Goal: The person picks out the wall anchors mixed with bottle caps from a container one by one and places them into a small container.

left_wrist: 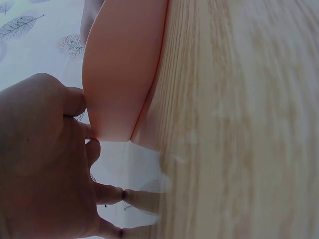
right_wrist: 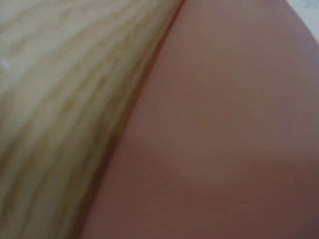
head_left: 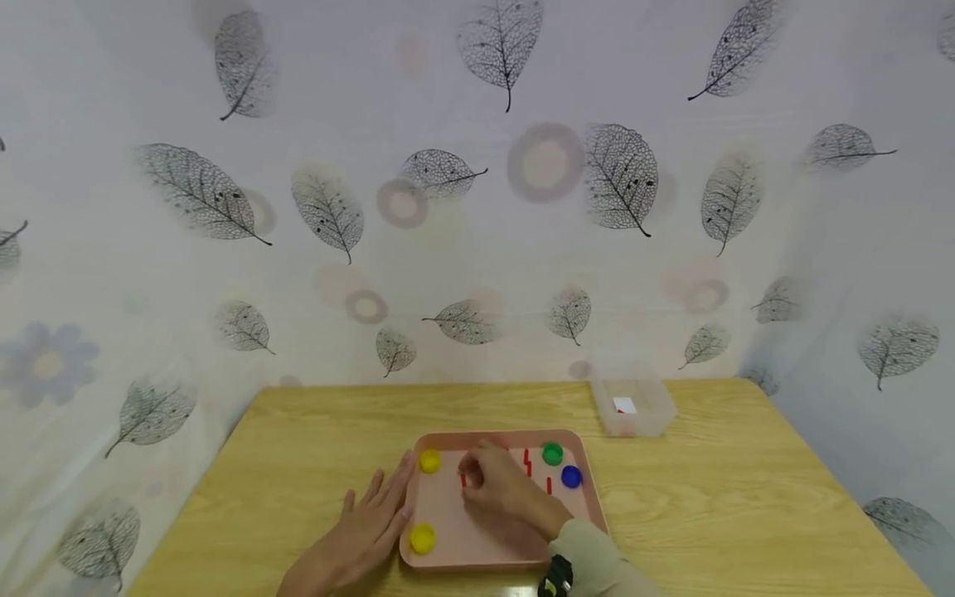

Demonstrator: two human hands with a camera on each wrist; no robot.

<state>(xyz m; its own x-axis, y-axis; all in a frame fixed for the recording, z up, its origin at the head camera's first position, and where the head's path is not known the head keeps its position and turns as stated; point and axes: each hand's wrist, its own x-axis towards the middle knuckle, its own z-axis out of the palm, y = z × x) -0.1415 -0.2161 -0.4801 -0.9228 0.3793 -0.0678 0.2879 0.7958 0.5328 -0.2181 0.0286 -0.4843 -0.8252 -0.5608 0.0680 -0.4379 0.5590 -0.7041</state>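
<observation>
A pink tray (head_left: pixel 455 554) lies on the table, its side wall filling much of both wrist views. My left hand (head_left: pixel 366 526) rests beside the tray's left edge with fingers spread, the thumb and index finger touching the wall. Over the inside of the tray, my right hand (head_left: pixel 496 481) has its fingers curled and pinches a small red stick (head_left: pixel 462 480) at the fingertips. More red sticks (head_left: pixel 549 485) lie to the right of that hand, some partly hidden by it. The right wrist view shows neither the hand nor the sticks.
Inside the tray are two yellow round pieces (head_left: pixel 423 539) on the left, with a green one (head_left: pixel 552 453) and a blue one (head_left: pixel 571 476) at the right. A clear plastic box (head_left: pixel 649 414) stands behind the tray on the wooden table (head_left: pixel 716 497). Leaf-patterned cloth hangs behind.
</observation>
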